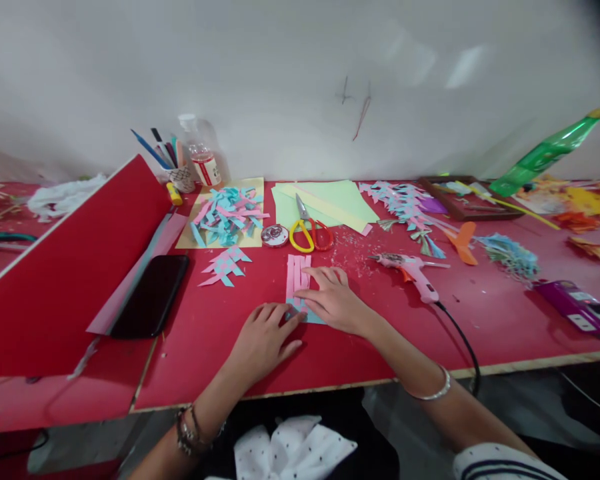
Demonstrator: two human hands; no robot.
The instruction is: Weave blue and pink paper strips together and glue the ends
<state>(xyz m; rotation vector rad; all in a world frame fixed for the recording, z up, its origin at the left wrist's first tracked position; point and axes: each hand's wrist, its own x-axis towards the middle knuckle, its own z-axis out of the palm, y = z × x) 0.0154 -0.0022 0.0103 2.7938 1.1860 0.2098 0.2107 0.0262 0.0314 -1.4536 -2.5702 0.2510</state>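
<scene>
Pink paper strips (297,272) lie side by side on the red table (210,347), with a bit of blue strip (311,316) at their near end. My right hand (333,298) lies flat on the strips, fingers stretched out and pressing them down. My left hand (264,339) rests on the table just left of them, its fingertips pinched at the blue strip's end.
A woven pink-and-blue paper piece (225,265), a pile of them (229,215), scissors (310,231), a tape roll (275,235), green paper sheets (325,200), a glue gun (413,268) with cord, a black phone (151,295), a red card sheet (75,267), a green bottle (545,155).
</scene>
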